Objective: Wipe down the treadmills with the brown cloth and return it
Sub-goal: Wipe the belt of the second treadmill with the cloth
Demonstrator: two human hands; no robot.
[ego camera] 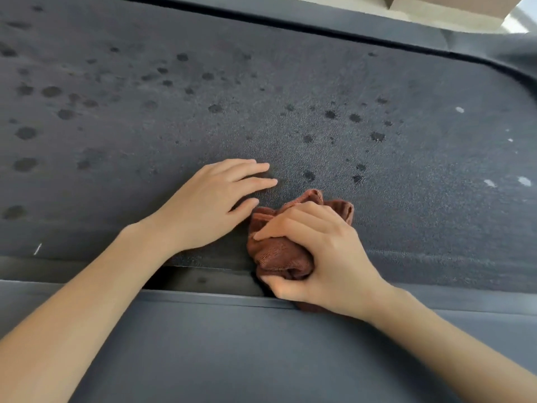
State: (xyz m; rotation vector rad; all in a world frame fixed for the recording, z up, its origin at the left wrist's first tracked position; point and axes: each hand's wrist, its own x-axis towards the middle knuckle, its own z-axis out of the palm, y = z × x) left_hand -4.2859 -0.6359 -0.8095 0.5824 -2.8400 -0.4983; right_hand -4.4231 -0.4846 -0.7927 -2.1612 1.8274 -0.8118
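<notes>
Up close, the dark, grainy belt (290, 82) fills most of the view, running from left to right. The right hand (319, 251) grips the cloth (279, 257) at the belt's near edge, a little right of the middle. Its fingers curl over the top of the bunched brown fabric, and the thumb is clamped against it on the near side. The cloth is crumpled into a wad. Its folds stick out past the fingertips onto the belt, and a bit shows beneath the wrist, over the near rail (232, 344). It lies across the dark gap (203, 279) between belt and rail.

The left hand (209, 205) lies flat on the belt just left of the cloth, palm down, fingers straight and slightly spread, holding nothing. Its thumb tip is right at the cloth's left fold; whether they touch cannot be told.

Dark round spots (215, 108) dot the belt, thick toward the left and the middle, fewer toward the right. A few small white flecks (524, 180) sit near the belt's right end. Beyond the far edge runs a grey far rail (319, 16), and past it, in the top right corner, is a pale beige patch (436, 13), too blurred to name.
</notes>
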